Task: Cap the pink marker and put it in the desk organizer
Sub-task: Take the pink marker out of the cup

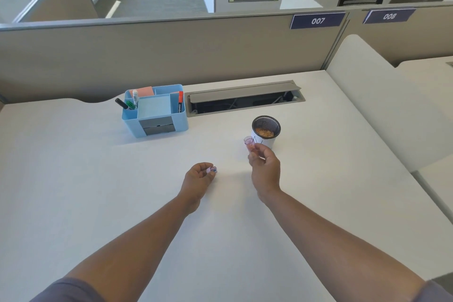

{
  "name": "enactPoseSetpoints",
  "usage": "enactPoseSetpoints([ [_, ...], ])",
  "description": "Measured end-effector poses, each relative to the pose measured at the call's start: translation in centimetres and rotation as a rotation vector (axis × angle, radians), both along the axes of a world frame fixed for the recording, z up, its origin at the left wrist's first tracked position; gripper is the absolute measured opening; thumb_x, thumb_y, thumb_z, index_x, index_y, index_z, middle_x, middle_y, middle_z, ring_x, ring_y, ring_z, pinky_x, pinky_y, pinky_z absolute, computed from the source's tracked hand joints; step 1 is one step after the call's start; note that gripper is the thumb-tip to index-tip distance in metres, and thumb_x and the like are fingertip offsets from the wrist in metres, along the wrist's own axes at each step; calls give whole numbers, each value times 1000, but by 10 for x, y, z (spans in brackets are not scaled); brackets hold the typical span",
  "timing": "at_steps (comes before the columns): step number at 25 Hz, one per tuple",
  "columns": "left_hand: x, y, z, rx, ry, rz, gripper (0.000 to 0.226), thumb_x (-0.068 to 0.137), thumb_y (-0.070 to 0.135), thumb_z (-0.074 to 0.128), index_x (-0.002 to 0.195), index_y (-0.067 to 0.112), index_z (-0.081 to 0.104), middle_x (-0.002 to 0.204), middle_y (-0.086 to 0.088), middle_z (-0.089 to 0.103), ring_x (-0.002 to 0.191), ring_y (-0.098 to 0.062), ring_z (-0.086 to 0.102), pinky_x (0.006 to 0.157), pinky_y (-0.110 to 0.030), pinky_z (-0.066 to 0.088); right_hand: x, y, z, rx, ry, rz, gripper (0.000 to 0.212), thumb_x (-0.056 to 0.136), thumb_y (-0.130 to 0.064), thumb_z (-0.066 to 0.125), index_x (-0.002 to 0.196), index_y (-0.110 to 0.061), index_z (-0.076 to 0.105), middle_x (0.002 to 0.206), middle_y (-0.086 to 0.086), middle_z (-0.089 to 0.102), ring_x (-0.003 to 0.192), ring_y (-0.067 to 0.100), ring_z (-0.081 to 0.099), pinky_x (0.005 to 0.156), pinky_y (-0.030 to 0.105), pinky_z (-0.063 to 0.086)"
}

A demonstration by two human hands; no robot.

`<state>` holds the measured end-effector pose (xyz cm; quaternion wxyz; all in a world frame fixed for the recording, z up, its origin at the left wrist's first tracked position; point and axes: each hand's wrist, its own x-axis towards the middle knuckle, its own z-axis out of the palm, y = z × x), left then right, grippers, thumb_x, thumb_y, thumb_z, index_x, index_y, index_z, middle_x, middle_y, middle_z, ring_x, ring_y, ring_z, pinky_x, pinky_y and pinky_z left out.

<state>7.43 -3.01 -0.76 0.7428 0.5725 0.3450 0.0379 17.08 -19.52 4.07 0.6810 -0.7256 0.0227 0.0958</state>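
Observation:
My left hand (pixel 199 175) pinches a small pink piece with a dark end (pixel 212 169) just above the white desk; it looks like the pink marker, mostly hidden in my fingers. My right hand (pixel 263 167) holds up a translucent pink tube with a round open end (pixel 248 142), apparently the marker's cap. The two pieces are apart, about a hand's width from each other. The blue desk organizer (pixel 157 130) stands at the back left. It holds a black pen, a green marker, a white one, an orange-capped marker and note paper.
A black mesh cup (pixel 266 130) with a white paper band stands right behind my right hand. An open grey cable hatch (pixel 245 99) is set in the desk beside the organizer. A beige partition runs along the back, and a white divider rises on the right.

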Motion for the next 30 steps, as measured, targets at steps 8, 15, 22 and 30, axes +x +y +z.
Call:
enactPoseSetpoints([
  [8,54,-15,-7,-1,-10,-11,9,97,16,69,104,20,68,106,2,75,96,-13,62,90,-30,45,65,-20,21,-279,-153,-155,31,101,-12,51,130,-14,62,125,-1,59,116,18,58,96,25,43],
  [15,87,-19,-10,6,4,9,8,96,19,71,103,22,68,103,5,76,94,-10,63,74,-24,46,92,-24,19,-371,-167,-114,35,98,-9,54,131,-14,62,130,5,61,116,19,57,100,28,43],
  [22,94,-16,-13,44,13,-19,7,98,17,67,100,24,65,105,6,76,102,-10,66,81,-21,49,95,-23,19,-323,-201,-137,32,90,-6,63,113,-27,58,103,-11,65,94,13,65,88,28,51],
  [30,95,-16,-13,56,27,-26,7,97,20,68,101,26,65,106,7,75,99,-9,65,78,-22,48,100,-22,22,-353,-261,-108,25,89,-8,64,107,-26,66,82,-24,70,80,-5,65,74,7,44],
])
